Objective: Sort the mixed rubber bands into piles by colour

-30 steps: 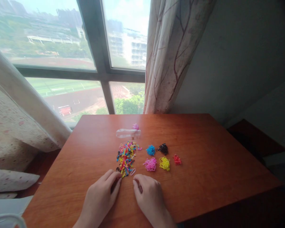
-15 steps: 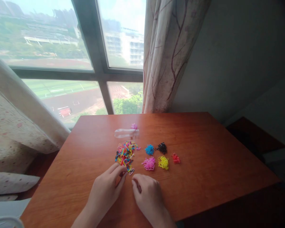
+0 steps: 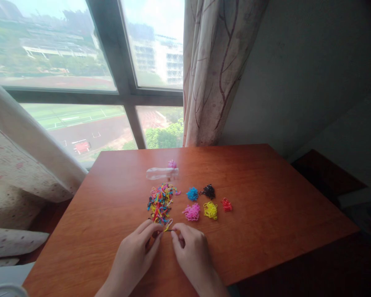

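Observation:
My left hand and my right hand are low over the near part of the table, fingertips close together. Each pinches an end of a small dark rubber band that spans the short gap between them. A yellow rubber band and a pale pink one show right at that gap; whether they are held I cannot tell. Just beyond my left fingers lies a mixed pile of coloured rubber bands. To its right are single-colour heaps: blue, black, pink, yellow and red.
Behind the mixed pile, a clear plastic bottle lies on its side, with a purple-pink object beside it. The brown wooden table reaches to a window with curtains. A white object shows at the lower left corner.
My hands have come closer together, and a dark rubber band now shows between their fingertips. The whole view has shifted slightly; the heaps look the same.

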Demonstrator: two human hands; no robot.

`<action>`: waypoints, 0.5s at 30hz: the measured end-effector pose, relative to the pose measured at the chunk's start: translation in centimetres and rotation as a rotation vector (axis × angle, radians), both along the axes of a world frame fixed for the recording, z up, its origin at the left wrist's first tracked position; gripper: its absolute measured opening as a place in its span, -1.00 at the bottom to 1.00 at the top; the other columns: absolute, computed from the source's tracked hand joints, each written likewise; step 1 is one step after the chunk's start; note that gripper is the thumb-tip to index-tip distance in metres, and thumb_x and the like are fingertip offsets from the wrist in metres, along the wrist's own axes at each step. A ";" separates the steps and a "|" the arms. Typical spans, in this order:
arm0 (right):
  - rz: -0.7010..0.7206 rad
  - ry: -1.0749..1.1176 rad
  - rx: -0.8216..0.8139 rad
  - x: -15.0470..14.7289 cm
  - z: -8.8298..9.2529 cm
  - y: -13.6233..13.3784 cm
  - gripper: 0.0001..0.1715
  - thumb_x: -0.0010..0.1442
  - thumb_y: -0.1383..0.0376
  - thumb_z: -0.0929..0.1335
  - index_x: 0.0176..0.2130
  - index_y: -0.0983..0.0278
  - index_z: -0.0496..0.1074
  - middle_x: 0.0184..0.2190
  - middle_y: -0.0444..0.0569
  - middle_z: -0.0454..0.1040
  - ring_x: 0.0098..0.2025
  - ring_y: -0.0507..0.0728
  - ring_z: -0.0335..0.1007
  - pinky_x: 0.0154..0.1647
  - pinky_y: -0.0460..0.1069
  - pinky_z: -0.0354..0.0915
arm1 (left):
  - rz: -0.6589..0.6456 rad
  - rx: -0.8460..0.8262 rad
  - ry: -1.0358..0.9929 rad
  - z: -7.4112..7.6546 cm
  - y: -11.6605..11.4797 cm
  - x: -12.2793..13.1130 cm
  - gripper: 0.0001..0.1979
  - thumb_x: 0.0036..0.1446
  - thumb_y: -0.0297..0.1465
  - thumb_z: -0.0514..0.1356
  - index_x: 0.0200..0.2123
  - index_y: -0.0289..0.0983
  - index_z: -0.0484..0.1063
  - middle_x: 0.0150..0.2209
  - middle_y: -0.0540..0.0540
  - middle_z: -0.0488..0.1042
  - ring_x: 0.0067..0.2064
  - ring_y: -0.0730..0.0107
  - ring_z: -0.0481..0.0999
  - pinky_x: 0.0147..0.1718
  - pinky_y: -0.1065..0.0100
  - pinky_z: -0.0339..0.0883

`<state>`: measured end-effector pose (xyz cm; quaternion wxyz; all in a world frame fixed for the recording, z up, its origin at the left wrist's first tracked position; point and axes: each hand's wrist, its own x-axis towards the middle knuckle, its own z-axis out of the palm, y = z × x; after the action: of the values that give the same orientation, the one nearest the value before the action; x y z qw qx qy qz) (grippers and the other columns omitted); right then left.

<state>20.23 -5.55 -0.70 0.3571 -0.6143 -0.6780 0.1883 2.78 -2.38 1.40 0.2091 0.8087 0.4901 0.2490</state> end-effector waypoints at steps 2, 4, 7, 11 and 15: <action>0.004 -0.017 0.002 0.0 0.0 0.0 -0.81 0.27 0.36 0.25 -0.27 0.19 0.46 -0.47 -0.16 0.51 -0.44 0.06 0.46 -0.40 -0.10 0.15 | 0.011 0.009 -0.011 0.0 0.1 0.0 -0.84 0.27 -0.39 0.06 -0.24 -0.17 0.45 -0.36 0.01 0.49 -0.46 0.48 0.47 -0.43 0.49 0.34; 0.005 -0.041 0.011 0.0 0.1 0.0 -0.81 0.26 0.37 0.25 -0.28 0.19 0.45 -0.48 -0.16 0.51 -0.43 0.07 0.46 -0.41 -0.10 0.13 | 0.016 0.021 -0.017 0.2 0.3 0.0 -0.85 0.27 -0.38 0.07 -0.26 -0.17 0.44 -0.37 0.01 0.49 -0.46 0.48 0.46 -0.44 0.49 0.33; 0.015 -0.079 0.019 0.0 0.4 0.0 -0.83 0.23 0.39 0.26 -0.30 0.19 0.43 -0.48 -0.17 0.50 -0.45 0.06 0.45 -0.43 -0.09 0.10 | 0.011 0.042 -0.012 0.8 0.9 0.6 -0.85 0.26 -0.38 0.07 -0.27 -0.18 0.44 -0.37 0.00 0.49 -0.45 0.48 0.46 -0.44 0.50 0.32; 0.029 -0.100 0.031 -0.1 0.3 -0.4 -0.83 0.17 0.44 0.27 -0.39 0.19 0.39 -0.49 -0.16 0.50 -0.45 0.06 0.46 -0.44 -0.10 0.08 | -0.079 0.051 0.044 2.5 2.6 3.1 -0.83 0.25 -0.42 0.06 -0.34 -0.19 0.44 -0.38 0.00 0.49 -0.40 0.46 0.49 -0.43 0.50 0.29; 0.016 -0.101 0.036 0.3 0.0 -1.6 -0.80 0.15 0.46 0.25 -0.41 0.20 0.38 -0.51 -0.15 0.50 -0.47 0.06 0.47 -0.44 -0.11 0.12 | -0.238 0.039 0.169 4.0 4.6 7.3 -0.82 0.21 -0.48 0.07 -0.33 -0.18 0.47 -0.30 -0.03 0.53 -0.34 0.41 0.53 -0.40 0.46 0.30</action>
<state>20.52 -7.15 -0.70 0.3318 -0.6110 -0.7034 0.1475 10.11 2.27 5.36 0.1793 0.8832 0.4016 0.1630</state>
